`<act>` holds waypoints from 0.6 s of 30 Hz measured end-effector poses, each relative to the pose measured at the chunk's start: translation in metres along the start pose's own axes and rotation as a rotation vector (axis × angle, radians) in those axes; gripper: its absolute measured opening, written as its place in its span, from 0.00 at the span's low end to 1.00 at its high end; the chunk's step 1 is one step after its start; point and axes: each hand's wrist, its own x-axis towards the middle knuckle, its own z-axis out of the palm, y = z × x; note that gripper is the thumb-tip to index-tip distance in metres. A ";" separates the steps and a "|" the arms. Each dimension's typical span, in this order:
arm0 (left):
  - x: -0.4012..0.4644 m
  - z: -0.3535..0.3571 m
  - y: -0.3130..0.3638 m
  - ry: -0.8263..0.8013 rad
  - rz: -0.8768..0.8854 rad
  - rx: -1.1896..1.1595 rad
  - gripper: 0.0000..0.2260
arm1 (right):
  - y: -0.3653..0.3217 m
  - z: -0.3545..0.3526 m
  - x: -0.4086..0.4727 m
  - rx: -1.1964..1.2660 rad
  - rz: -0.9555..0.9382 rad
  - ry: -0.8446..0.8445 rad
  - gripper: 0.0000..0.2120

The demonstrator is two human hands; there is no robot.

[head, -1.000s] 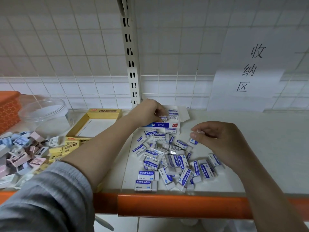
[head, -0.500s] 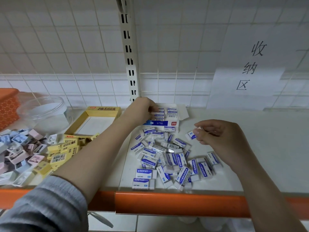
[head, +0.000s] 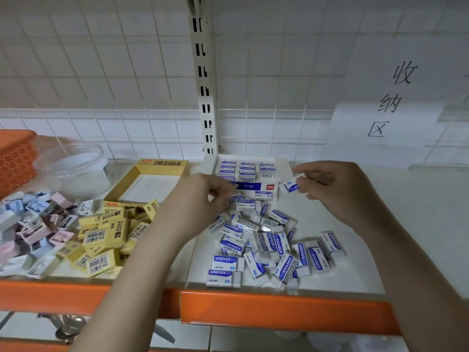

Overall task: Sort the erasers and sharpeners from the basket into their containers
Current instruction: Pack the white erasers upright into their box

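A pile of white erasers [head: 269,245] with blue "ERASER" sleeves lies on the shelf in front of me. Behind it stands their open white box [head: 284,163], holding rows of erasers. My left hand [head: 200,204] is at the far edge of the pile, its curled fingertips on one white eraser [head: 237,198] just below the box. My right hand [head: 337,189] hovers right of the box and pinches another white eraser [head: 290,186]. Yellow 2B erasers [head: 106,235] and pastel sharpeners [head: 30,224] are heaped to the left.
An open yellow 2B box [head: 162,164] sits behind the yellow heap, with a clear round tub [head: 73,166] and an orange basket [head: 15,158] further left. The shelf has an orange front edge [head: 279,311]. A paper sign [head: 390,102] hangs on the tiled wall.
My left hand has drawn back from the white box to the top of the pile. My right hand has lifted its eraser up toward the box's right side.
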 end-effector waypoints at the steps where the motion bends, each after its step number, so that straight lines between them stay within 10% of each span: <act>1: -0.011 0.001 -0.001 -0.009 -0.020 -0.028 0.08 | 0.000 0.000 0.004 -0.009 -0.002 -0.009 0.11; 18: -0.058 0.010 -0.009 -0.101 -0.087 0.017 0.17 | 0.004 0.041 0.081 -0.498 0.050 -0.238 0.06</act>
